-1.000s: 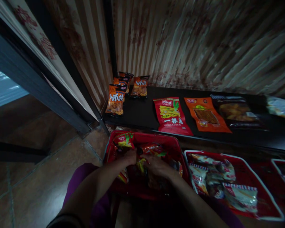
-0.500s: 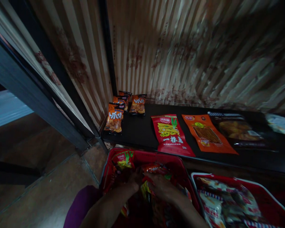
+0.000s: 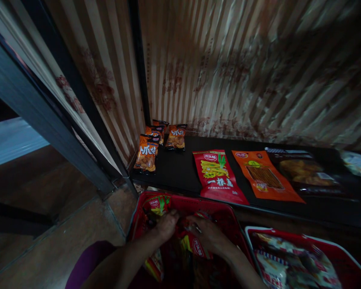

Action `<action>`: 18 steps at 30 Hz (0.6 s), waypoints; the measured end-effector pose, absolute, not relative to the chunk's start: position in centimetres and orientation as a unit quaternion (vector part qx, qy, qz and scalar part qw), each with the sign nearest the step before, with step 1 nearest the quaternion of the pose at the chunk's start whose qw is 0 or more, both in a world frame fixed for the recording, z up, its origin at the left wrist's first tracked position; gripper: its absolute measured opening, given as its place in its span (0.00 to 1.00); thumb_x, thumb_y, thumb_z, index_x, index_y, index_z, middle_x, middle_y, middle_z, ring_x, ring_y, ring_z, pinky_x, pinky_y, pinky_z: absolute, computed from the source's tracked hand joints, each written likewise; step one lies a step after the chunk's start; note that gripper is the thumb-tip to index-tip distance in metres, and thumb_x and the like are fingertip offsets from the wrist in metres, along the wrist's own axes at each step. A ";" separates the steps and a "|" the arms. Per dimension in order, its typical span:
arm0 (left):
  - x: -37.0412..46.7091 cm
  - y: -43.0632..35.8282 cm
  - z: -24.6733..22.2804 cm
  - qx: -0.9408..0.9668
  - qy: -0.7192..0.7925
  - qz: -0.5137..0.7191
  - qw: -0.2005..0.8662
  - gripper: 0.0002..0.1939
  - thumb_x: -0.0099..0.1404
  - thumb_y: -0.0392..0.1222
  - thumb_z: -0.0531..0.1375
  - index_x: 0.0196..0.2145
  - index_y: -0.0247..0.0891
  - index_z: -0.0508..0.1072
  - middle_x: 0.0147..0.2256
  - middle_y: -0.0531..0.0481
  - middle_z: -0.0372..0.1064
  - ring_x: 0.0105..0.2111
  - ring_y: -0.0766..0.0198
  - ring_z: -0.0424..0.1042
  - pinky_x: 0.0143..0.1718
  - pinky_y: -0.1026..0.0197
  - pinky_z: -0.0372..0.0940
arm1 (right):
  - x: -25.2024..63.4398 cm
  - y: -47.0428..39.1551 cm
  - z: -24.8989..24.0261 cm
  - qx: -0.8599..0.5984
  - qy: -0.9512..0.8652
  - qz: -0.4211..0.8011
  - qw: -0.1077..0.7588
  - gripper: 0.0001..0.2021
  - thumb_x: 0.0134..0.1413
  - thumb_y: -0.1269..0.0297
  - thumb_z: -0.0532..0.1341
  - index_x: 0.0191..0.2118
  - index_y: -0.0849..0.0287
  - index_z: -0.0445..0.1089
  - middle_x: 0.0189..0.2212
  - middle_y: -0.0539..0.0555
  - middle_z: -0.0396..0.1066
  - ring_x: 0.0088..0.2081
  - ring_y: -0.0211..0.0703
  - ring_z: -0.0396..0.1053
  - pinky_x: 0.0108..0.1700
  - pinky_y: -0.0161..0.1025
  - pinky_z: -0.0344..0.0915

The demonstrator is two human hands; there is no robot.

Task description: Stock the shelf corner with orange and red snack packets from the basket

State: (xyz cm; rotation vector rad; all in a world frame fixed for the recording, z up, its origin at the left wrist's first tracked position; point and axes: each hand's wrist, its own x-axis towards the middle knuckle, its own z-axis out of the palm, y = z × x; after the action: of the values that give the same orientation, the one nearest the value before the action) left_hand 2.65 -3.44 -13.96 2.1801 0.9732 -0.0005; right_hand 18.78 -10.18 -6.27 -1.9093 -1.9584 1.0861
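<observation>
Head view, our only one. We log both bare hands inside a red plastic shopping basket (image 3: 183, 198). Over the last half second, a shiny red packet with an oval logo and yellow print (image 3: 197, 247) comes into clear sight below the right hand (image 3: 209, 233); the earlier picture shows only a yellow-green patch there. It lies in the basket among other packets, its logo tilted. We judge that the pile is being shifted by hand.

The right hand's fingers bend over red wrapping; we cannot tell whether they pinch it. The left hand (image 3: 167, 226) is curled, fingertips down, just in front of a glossy red packet with green-and-yellow print (image 3: 157, 204); its grip is hidden too. The hands are near each other, not pressed together.

On the low black shelf (image 3: 177, 172), the flat red foil packet (image 3: 218, 176), the flat orange packet (image 3: 266, 176) and the small orange-and-black bags (image 3: 147, 154) keep their places, so we place the work in the basket.
</observation>
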 end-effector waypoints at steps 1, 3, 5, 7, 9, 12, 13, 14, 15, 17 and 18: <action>2.3 -3.2 -13.1 0.856 0.370 0.009 0.362 0.24 0.59 0.23 0.47 0.48 0.37 0.71 0.51 0.43 0.67 0.52 0.59 0.66 0.55 0.57 0.60 | 18.9 -10.0 -6.2 -0.650 -0.660 0.358 0.117 0.18 0.57 0.66 0.49 0.47 0.56 0.72 0.44 0.58 0.76 0.46 0.46 0.73 0.48 0.40 0.64; 1.3 -2.8 -11.0 0.868 0.348 0.036 0.351 0.24 0.59 0.24 0.47 0.47 0.39 0.71 0.52 0.47 0.68 0.54 0.62 0.64 0.57 0.60 0.58 | 19.2 -9.7 -5.9 -0.661 -0.652 0.341 0.150 0.18 0.58 0.64 0.48 0.45 0.57 0.73 0.42 0.58 0.77 0.44 0.48 0.74 0.46 0.41 0.65; 0.1 -2.4 -8.5 0.894 0.298 0.098 0.319 0.21 0.60 0.25 0.47 0.45 0.38 0.72 0.48 0.45 0.70 0.51 0.61 0.67 0.54 0.59 0.61 | 19.5 -9.4 -5.7 -0.669 -0.636 0.337 0.184 0.18 0.59 0.61 0.47 0.43 0.57 0.73 0.42 0.59 0.77 0.44 0.49 0.74 0.47 0.43 0.65; -1.2 -1.9 -6.1 0.896 0.264 0.164 0.316 0.17 0.61 0.27 0.48 0.41 0.38 0.72 0.44 0.45 0.72 0.48 0.61 0.68 0.52 0.58 0.63 | 19.7 -9.2 -5.6 -0.673 -0.610 0.358 0.216 0.19 0.59 0.55 0.48 0.42 0.56 0.74 0.42 0.59 0.77 0.45 0.52 0.73 0.49 0.46 0.64; -2.5 -1.6 -3.7 0.871 0.258 0.250 0.334 0.15 0.64 0.30 0.47 0.38 0.38 0.72 0.40 0.45 0.72 0.43 0.62 0.71 0.48 0.58 0.65 | 19.7 -9.2 -5.4 -0.668 -0.562 0.413 0.258 0.21 0.57 0.48 0.51 0.42 0.57 0.74 0.44 0.59 0.76 0.47 0.54 0.72 0.52 0.49 0.63; -3.6 -1.0 -0.6 0.805 0.281 0.354 0.384 0.13 0.68 0.38 0.48 0.35 0.38 0.72 0.39 0.45 0.73 0.42 0.62 0.71 0.46 0.59 0.65 | 19.0 -9.6 -4.5 -0.616 -0.430 0.564 0.343 0.25 0.53 0.42 0.56 0.45 0.56 0.73 0.47 0.58 0.74 0.51 0.53 0.69 0.55 0.51 0.61; -3.6 -0.7 0.2 0.778 0.289 0.387 0.402 0.12 0.68 0.40 0.50 0.35 0.38 0.72 0.40 0.45 0.73 0.42 0.62 0.71 0.46 0.58 0.64 | 18.7 -9.8 -4.0 -0.580 -0.378 0.619 0.371 0.26 0.51 0.41 0.57 0.46 0.55 0.73 0.48 0.57 0.74 0.51 0.53 0.69 0.56 0.51 0.61; -3.6 -0.5 0.9 0.755 0.289 0.410 0.423 0.11 0.68 0.41 0.51 0.35 0.39 0.72 0.41 0.45 0.72 0.44 0.61 0.70 0.47 0.58 0.64 | 18.4 -10.0 -3.5 -0.538 -0.329 0.669 0.394 0.26 0.49 0.41 0.59 0.47 0.55 0.73 0.47 0.57 0.74 0.51 0.52 0.70 0.56 0.51 0.62; -3.4 -0.3 1.5 0.733 0.287 0.429 0.443 0.10 0.67 0.43 0.52 0.35 0.39 0.72 0.42 0.45 0.72 0.45 0.60 0.70 0.49 0.57 0.63 | 18.1 -10.2 -2.8 -0.494 -0.286 0.712 0.409 0.26 0.48 0.40 0.61 0.46 0.55 0.73 0.46 0.57 0.75 0.50 0.53 0.71 0.55 0.52 0.62; -2.8 0.2 2.0 0.702 0.269 0.450 0.482 0.10 0.67 0.44 0.54 0.35 0.39 0.72 0.45 0.45 0.72 0.47 0.59 0.69 0.51 0.55 0.61 | 17.6 -10.5 -1.7 -0.414 -0.228 0.773 0.423 0.27 0.45 0.40 0.62 0.44 0.57 0.73 0.43 0.58 0.76 0.48 0.54 0.72 0.54 0.53 0.64; -2.4 0.4 2.1 0.690 0.258 0.457 0.499 0.09 0.66 0.45 0.54 0.35 0.39 0.72 0.46 0.45 0.72 0.49 0.59 0.69 0.52 0.55 0.60 | 17.5 -10.6 -1.2 -0.388 -0.206 0.790 0.428 0.28 0.45 0.39 0.62 0.43 0.58 0.74 0.42 0.59 0.77 0.47 0.53 0.73 0.53 0.52 0.65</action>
State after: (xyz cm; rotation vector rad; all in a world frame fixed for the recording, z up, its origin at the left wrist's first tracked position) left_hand -2.41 0.36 2.06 1.6685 0.6253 1.1048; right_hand 17.54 -10.61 -1.24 -0.9699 -0.5152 1.9729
